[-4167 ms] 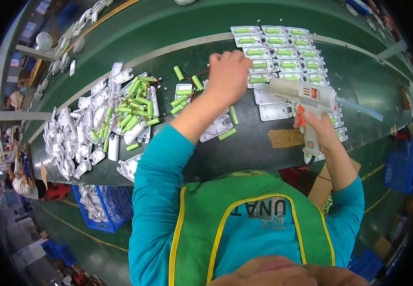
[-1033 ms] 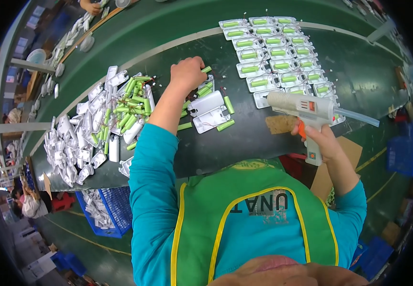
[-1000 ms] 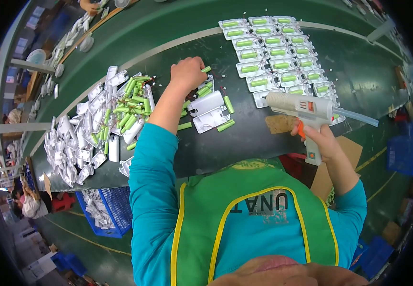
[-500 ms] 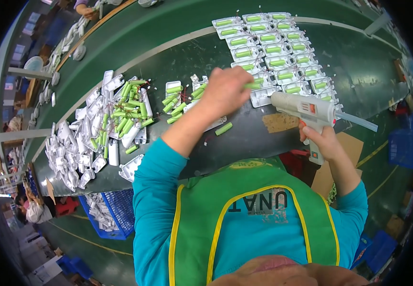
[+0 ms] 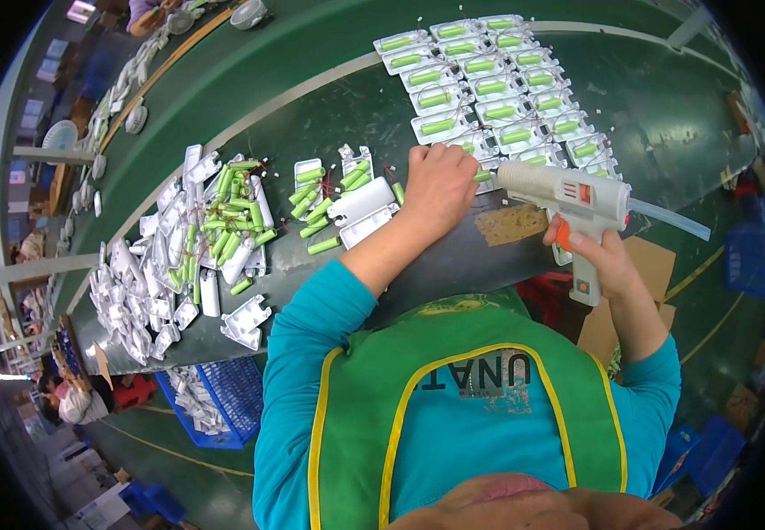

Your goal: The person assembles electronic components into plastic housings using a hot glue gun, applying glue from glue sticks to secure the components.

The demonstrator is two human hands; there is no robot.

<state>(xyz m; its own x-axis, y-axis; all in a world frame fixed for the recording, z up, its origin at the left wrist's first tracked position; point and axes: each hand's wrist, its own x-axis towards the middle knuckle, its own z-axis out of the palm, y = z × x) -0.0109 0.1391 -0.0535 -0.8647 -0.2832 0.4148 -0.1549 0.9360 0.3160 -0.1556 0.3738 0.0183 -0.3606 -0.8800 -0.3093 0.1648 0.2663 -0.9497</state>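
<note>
My left hand (image 5: 441,187) has its fingers closed on a green cylindrical battery (image 5: 483,176), at the near end of the rows of white casings (image 5: 515,114). My right hand (image 5: 596,254) grips a white hot glue gun (image 5: 568,196) by its handle, with a finger at the orange trigger. The gun's nozzle points left, close to the battery. A clear glue stick (image 5: 670,219) sticks out of its back. Under the gun, one white casing (image 5: 562,251) shows in part. Green batteries with thin wires lie in most of the casings in the rows.
At the left, white casings (image 5: 140,287) are heaped beside a pile of green batteries (image 5: 237,212). More loose batteries (image 5: 314,212) and casings (image 5: 367,205) lie by my left forearm. A brown cardboard piece (image 5: 513,227) sits on the dark table; a blue crate (image 5: 239,397) stands below its edge.
My left hand has moved slightly down and right, with the battery still at its fingertips. The glue gun has shifted a little, and its nozzle now sits beside the battery. The view has shifted slightly.
</note>
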